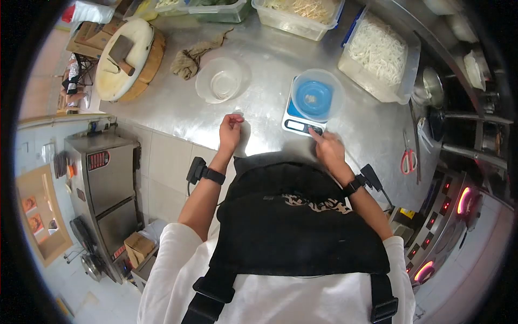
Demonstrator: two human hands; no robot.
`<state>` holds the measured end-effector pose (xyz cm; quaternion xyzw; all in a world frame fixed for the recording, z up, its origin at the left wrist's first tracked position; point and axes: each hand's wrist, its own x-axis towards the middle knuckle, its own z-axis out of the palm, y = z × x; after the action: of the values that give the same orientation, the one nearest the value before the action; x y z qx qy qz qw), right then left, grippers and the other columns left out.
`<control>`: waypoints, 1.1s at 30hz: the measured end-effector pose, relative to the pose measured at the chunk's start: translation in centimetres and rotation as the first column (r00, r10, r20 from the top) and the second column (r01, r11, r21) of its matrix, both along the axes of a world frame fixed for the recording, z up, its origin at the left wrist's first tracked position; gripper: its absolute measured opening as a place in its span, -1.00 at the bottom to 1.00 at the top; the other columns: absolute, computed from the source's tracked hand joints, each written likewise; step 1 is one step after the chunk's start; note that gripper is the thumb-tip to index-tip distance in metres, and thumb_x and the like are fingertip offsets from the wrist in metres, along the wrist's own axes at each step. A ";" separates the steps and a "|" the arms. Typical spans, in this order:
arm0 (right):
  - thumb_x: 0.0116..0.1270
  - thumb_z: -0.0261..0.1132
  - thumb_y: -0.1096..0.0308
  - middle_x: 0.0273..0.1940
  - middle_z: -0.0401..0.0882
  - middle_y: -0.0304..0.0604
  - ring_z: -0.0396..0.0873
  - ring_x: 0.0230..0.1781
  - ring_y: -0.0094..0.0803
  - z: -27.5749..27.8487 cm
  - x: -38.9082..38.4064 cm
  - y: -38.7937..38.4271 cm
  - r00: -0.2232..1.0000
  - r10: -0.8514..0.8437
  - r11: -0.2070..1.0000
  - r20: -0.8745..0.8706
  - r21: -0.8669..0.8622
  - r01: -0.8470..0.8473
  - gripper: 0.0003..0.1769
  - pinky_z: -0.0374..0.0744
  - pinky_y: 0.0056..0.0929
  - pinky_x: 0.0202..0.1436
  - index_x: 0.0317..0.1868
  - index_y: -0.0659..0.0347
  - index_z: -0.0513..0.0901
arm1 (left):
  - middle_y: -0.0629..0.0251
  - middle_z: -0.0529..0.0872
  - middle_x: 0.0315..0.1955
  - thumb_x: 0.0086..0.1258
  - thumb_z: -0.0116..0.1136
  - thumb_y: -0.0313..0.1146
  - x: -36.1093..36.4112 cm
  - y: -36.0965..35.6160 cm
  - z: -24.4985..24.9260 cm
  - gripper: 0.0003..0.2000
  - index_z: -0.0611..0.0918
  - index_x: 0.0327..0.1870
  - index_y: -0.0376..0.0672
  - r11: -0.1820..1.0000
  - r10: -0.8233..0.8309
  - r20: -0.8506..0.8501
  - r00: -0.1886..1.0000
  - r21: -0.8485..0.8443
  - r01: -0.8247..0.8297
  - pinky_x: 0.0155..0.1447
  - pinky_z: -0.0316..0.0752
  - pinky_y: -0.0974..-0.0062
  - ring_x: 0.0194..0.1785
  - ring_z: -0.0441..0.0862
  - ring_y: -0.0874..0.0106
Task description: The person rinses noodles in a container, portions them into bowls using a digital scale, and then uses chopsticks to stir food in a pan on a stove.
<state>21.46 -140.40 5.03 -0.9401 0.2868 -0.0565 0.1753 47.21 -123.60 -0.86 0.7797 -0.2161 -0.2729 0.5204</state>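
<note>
"Readable text or numbers for the entry?"
"None legible. Item one: kitchen scale [303, 122], with a pale display [295, 125]; reading too small to make out."
"Item two?"
"Black chest pack [291, 237], bearing tan lettering [317, 203], stylised; wording unclear."
"Item three?"
"Steel cabinet [110, 181], bearing an upper red label [99, 160] with pale marks and a lower red label [119, 251]; both illegible."
"Item four?"
"Cooker panel [430, 221], bearing small red lit displays [446, 207]; figures indistinct."
</note>
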 end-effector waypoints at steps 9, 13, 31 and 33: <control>-0.23 0.19 0.54 -0.58 0.28 -0.22 0.27 -0.58 -0.35 28.5 -0.4 -1.6 0.811 0.185 0.963 0.556 -0.268 -0.036 -0.87 0.21 -0.44 -0.54 -0.57 0.18 0.43 | 0.14 0.38 0.00 -0.02 -0.06 -0.61 -1.2 -2.3 2.2 -0.65 0.45 -0.12 -0.21 0.983 -0.105 0.632 0.768 0.182 -0.015 0.15 0.20 0.33 0.08 0.28 0.19; 0.05 0.14 0.35 -0.48 0.34 -0.27 0.28 -0.58 -0.49 33.0 -1.4 -3.5 0.678 0.391 0.884 0.622 -0.459 -0.089 -0.83 0.20 -0.52 -0.55 -0.46 0.19 0.31 | 0.18 0.26 0.13 0.01 -0.09 -0.54 -2.5 -3.0 2.7 -0.55 0.35 0.04 -0.17 0.925 -0.216 0.687 0.694 0.372 -0.080 0.24 0.07 0.27 0.22 0.15 0.19; 0.00 0.25 0.25 0.01 0.29 0.16 0.23 0.08 -0.03 0.7 5.6 -29.5 0.983 0.111 0.958 -0.144 0.280 -0.067 -0.32 0.21 -0.18 0.15 0.15 0.21 0.22 | 0.24 0.20 0.22 0.01 -0.17 -0.47 -4.1 -4.3 3.9 -0.46 0.29 0.15 -0.15 0.840 -0.263 0.633 0.728 0.522 -0.150 0.29 -0.03 0.30 0.30 0.08 0.26; -0.05 0.28 0.21 0.07 0.23 0.23 0.14 0.15 0.05 1.1 7.3 -29.5 0.952 0.036 0.983 -0.305 0.184 0.022 -0.22 0.16 -0.12 0.19 0.19 0.23 0.15 | 0.23 0.21 0.22 0.00 -0.17 -0.48 -3.9 -4.6 3.8 -0.46 0.30 0.14 -0.15 0.836 -0.267 0.635 0.725 0.527 -0.154 0.28 -0.03 0.30 0.29 0.09 0.26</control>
<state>28.79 -169.88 6.11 -0.9181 0.3111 0.1177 0.2155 43.35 -128.24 2.99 0.9314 -0.3303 -0.0315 0.1495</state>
